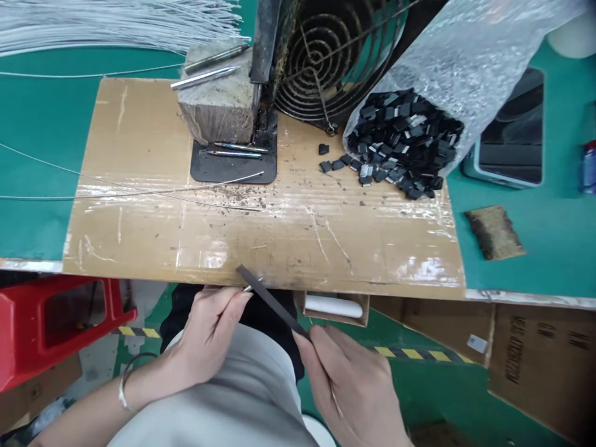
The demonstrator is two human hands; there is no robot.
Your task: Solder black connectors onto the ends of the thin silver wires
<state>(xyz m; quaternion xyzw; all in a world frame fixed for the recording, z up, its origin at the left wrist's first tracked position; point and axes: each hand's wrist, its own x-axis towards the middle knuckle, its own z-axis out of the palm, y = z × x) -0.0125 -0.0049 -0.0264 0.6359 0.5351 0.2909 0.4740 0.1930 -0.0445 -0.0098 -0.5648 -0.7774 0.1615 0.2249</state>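
My right hand (347, 375) is closed around a dark flat file (274, 303), which slants up and left to the front edge of the cardboard. Pinched in the fingers of my left hand (212, 329) is a small shiny metal piece (251, 285), and the file lies across it. Most of that piece is hidden by my fingers. A thin wire-like strand (336, 400) shows by my right palm. Beyond the hands, a grey block (218, 112) carries two metal rods (207, 76). Two thinner metal rods (235, 154) lie on the black base plate (233, 174) before it.
Under everything is a cardboard sheet (279, 242) with two wire ends (205, 189). A caged fan (316, 62), a bag of black connectors (405, 139), a phone (510, 139) and a brown sponge (495, 232) stand around. A wire bundle (116, 25) lies far left; a red stool (28, 329) stands below.
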